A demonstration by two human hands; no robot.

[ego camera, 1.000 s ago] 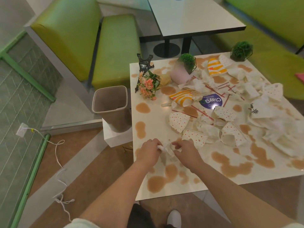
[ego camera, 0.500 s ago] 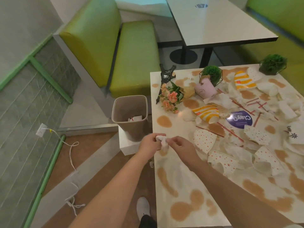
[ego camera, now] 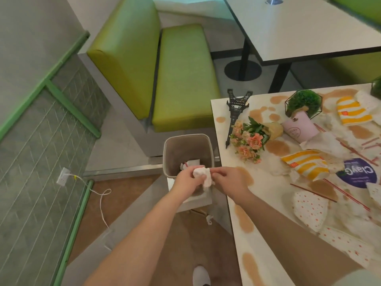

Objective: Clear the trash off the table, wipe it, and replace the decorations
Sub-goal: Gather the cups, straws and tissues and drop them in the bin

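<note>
Two bare hands meet over the near rim of the tall taupe plastic trash bin (ego camera: 169, 153), just off the left edge of the white square surface (ego camera: 237, 240). The left hand (ego camera: 188, 180) has its fingers curled round a crumpled white paper napkin (ego camera: 203, 176), and the right hand (ego camera: 228, 182) pinches the same napkin from the other side. White scraps lie at the bottom of the bin.

Brown spills blotch the surface. Near its far left corner a black metal Eiffel Tower figurine (ego camera: 235, 112) leans, and beside it a bouquet of peach artificial flowers (ego camera: 250, 139) lies on its side. Behind that lie a tipped pink pot (ego camera: 300, 129) and a round green plant in a black wire frame (ego camera: 304, 102). Yellow-and-white striped paper wrappers (ego camera: 307, 165), red-dotted white papers (ego camera: 309, 207), thin red straws (ego camera: 313, 191) and a purple round sticker (ego camera: 356, 175) litter the right side.
</note>
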